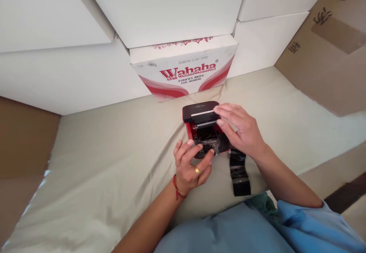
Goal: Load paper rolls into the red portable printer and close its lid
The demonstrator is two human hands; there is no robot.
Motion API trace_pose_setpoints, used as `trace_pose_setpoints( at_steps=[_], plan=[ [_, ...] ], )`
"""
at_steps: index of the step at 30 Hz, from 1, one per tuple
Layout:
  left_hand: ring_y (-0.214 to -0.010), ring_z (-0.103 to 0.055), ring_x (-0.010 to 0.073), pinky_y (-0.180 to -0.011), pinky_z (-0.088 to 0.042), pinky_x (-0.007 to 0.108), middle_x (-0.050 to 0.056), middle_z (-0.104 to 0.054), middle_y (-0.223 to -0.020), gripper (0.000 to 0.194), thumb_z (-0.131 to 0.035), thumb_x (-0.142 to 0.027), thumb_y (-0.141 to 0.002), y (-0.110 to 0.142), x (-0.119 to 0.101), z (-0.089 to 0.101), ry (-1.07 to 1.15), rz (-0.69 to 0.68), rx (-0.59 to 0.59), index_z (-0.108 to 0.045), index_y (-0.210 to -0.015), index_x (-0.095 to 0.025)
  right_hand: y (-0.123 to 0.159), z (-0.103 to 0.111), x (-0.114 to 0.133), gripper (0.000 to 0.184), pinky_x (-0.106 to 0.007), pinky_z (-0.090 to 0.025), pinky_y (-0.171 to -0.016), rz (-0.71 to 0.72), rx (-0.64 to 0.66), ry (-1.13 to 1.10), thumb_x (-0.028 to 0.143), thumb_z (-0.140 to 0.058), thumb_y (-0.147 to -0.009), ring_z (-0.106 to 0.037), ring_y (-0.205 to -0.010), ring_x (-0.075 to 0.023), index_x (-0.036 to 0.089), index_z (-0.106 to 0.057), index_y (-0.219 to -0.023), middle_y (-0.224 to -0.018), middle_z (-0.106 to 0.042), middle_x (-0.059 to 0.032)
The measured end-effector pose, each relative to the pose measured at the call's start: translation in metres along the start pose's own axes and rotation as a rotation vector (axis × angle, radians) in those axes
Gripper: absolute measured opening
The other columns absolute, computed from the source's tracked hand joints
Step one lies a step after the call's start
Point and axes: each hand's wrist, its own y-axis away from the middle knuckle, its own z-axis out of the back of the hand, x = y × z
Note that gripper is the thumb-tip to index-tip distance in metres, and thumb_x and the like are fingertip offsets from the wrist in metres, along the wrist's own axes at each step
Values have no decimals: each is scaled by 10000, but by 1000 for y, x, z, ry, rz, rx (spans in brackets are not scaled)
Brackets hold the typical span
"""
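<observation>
Red-and-black device lies between left fingers and right fingers.

Black-and-red device: hard plastic by its look, lid smooth with a soft sheen; bright, metallic-looking bar beneath it. Clear film on the device crinkled, glossy. Black strip: creased, shiny, plastic-like. Ring: polished gold-coloured metal. Red bracelet: textile cord. Covering: matt pale cloth, wrinkled. Printed carton: paperboard, scuffed. White boxes: smooth, matt. Brown carton: matt cardboard, smooth tape across it. Blue garment: soft, matt fabric
</observation>
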Motion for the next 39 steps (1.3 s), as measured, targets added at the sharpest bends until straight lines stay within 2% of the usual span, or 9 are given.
trace_pose_setpoints(
  at_steps=[7,10,13,17,23,27,31,34,39],
  plan=[
    [-1514,-497,274,-1383,-327,518,70,-679,-1258,361,-726,-171,-889,1,1,1,-14,-4,33,-810,-1191,-350,43,-4,18,276,-469,-571,-1204,-17,135,139,244,-584,-1134,-736,-1380,-274,127,-780,-1288,-1402,-811,-136],
    [-1512,-555,269,-1375,-348,537,67,-709,-1328,491,-693,-211,-933,2,8,2,52,-28,34,-719,-1398,-363,42,-4,34,403,-591,-528,-1223,-99,213,221,379,-532,-1164,-700,-1427,-329,113,-738,-1386,-1468,-770,-173],
    [-1495,-624,275,-1377,-322,605,85,-727,-1478,642,-596,-308,-1024,1,18,5,148,7,48,-477,-1654,-345,39,-3,48,532,-675,-503,-1210,-121,296,280,484,-508,-1161,-631,-1496,-390,96,-695,-1473,-1545,-708,-216],
    [-1437,-699,256,-1409,-208,634,81,-803,-1417,636,-466,-272,-1096,-3,26,9,225,175,136,-363,-1723,-290,41,-2,52,525,-679,-466,-1237,-91,332,346,459,-466,-1175,-599,-1525,-391,98,-701,-1475,-1589,-674,-212],
    [-1321,-753,226,-1325,-407,539,53,-844,-1317,552,-533,-184,-1083,-4,25,10,310,325,130,-531,-1621,-308,47,-6,47,470,-619,-530,-1182,-66,316,357,395,-480,-1174,-618,-1508,-375,103,-709,-1462,-1577,-687,-206],
    [-1347,-722,213,-1279,-465,466,39,-841,-1258,574,-652,-146,-1036,-7,25,9,617,523,88,-581,-1569,-346,54,-9,44,429,-622,-510,-1209,-80,258,301,371,-524,-1158,-602,-1527,-368,118,-704,-1454,-1573,-689,-210],
    [-1544,-567,227,-1354,-383,439,13,-685,-1545,679,-831,-221,-910,-14,29,4,911,803,-75,-611,-1523,-417,68,-5,46,248,-585,-417,-1310,-15,157,138,248,-596,-1117,-648,-1482,-286,201,-759,-1298,-1468,-776,-125],
    [-1668,-411,279,-1394,-330,473,-14,-542,-1693,834,-920,-281,-789,-18,35,-1,1065,965,-82,-589,-1532,-469,78,0,47,222,-530,-404,-1340,59,131,56,187,-642,-1070,-656,-1470,-254,195,-762,-1257,-1402,-811,-98],
    [-1715,-345,301,-1415,-316,519,-9,-445,-1777,924,-914,-395,-798,-18,42,-8,1153,988,2,-474,-1603,-506,87,8,46,223,-467,-476,-1314,75,140,26,132,-649,-1043,-744,-1346,-212,173,-768,-1227,-1308,-851,-96]
  ],
)
